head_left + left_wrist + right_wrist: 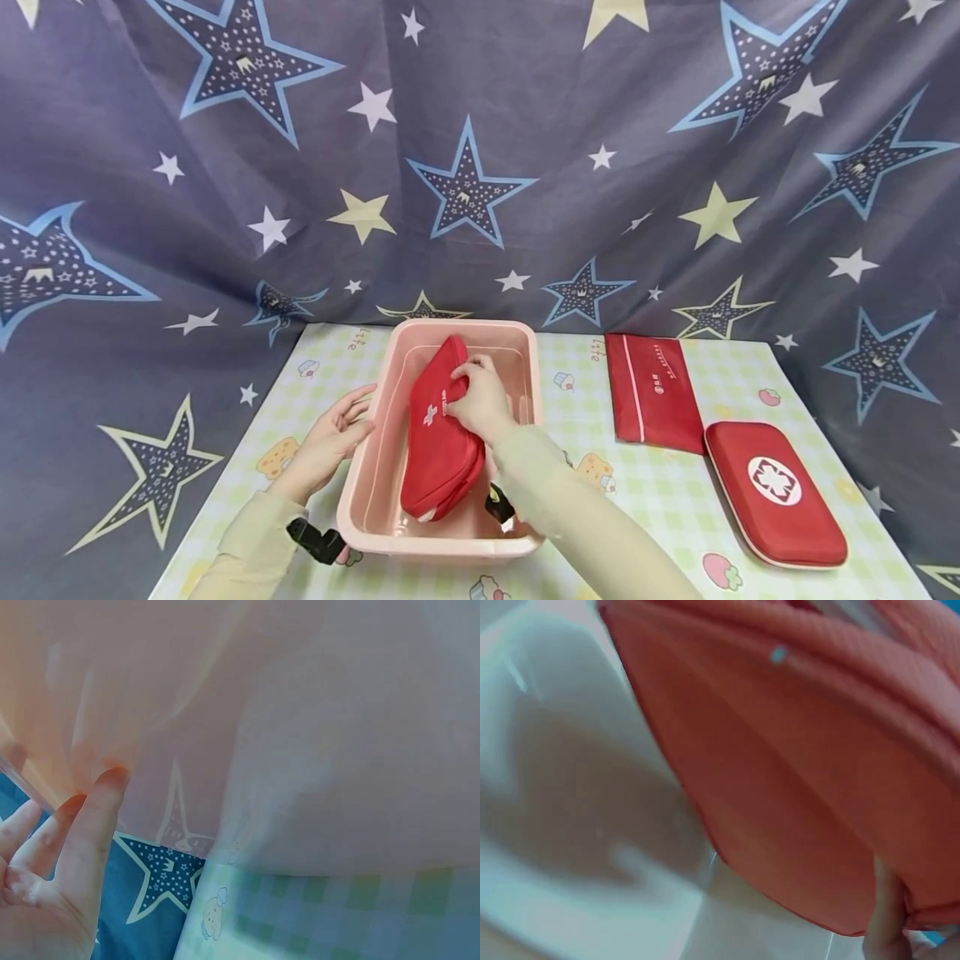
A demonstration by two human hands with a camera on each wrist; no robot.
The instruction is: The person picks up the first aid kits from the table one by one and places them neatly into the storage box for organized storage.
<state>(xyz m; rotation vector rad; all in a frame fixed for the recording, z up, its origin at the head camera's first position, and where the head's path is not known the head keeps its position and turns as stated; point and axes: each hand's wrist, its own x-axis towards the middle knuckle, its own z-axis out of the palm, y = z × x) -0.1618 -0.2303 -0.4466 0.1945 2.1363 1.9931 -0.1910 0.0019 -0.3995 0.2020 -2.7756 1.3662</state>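
A red first aid pouch (438,442) with a white cross tilts inside the pink plastic basin (531,367). My right hand (483,400) grips the pouch by its right edge, thumb over the printed face. In the right wrist view the underside of the pouch (780,772) fills much of the picture, a finger pressed against it. At the basin's left rim, my left hand (333,437) rests with its fingers extended. The left wrist view has its fingertips against the basin's outer wall (315,750).
To the right lies a flat red pouch (656,392) with a white stripe. A red hard case (776,492) with a white round emblem is in front of it. The checked tablecloth (600,533) ends at a star-patterned curtain (480,250).
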